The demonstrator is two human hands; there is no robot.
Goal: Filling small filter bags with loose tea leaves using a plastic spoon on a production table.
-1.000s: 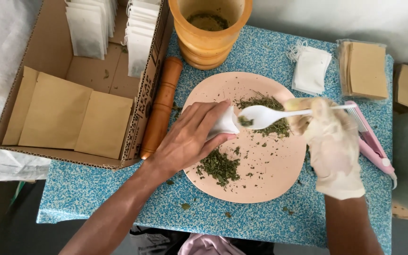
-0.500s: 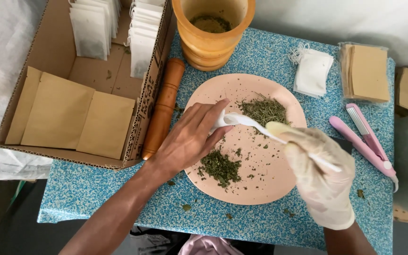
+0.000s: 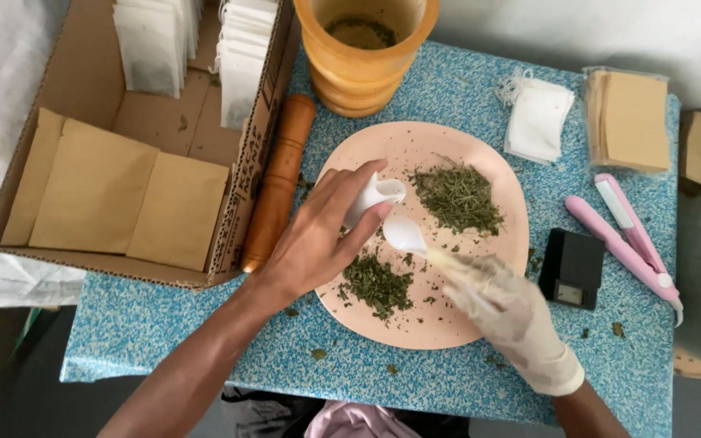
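The spoon (image 3: 404, 234), pinched by the gloved right hand (image 3: 503, 307), has been lowered from the paper bag (image 3: 373, 197), still pinched in the left hand (image 3: 318, 239), toward the plate (image 3: 480, 284).

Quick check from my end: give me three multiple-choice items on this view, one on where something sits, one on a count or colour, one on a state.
1. Where does the wooden pestle lie?
A. Inside the mortar
B. Between the cardboard box and the plate
C. On the pink sealer

2. How many separate heaps of dried herbs are on the plate?
A. One
B. Two
C. Four

3. What is the state of the small white bag in the left hand?
A. Held with its mouth open
B. Sealed and lying flat
C. Lying in the box

Answers:
1 B: the pestle lies on the table along the box wall, left of the plate.
2 B: one heap lies at the upper right, another at the lower left.
3 A: the left hand's fingers pinch it and its mouth gapes towards the white spoon in the gloved right hand.
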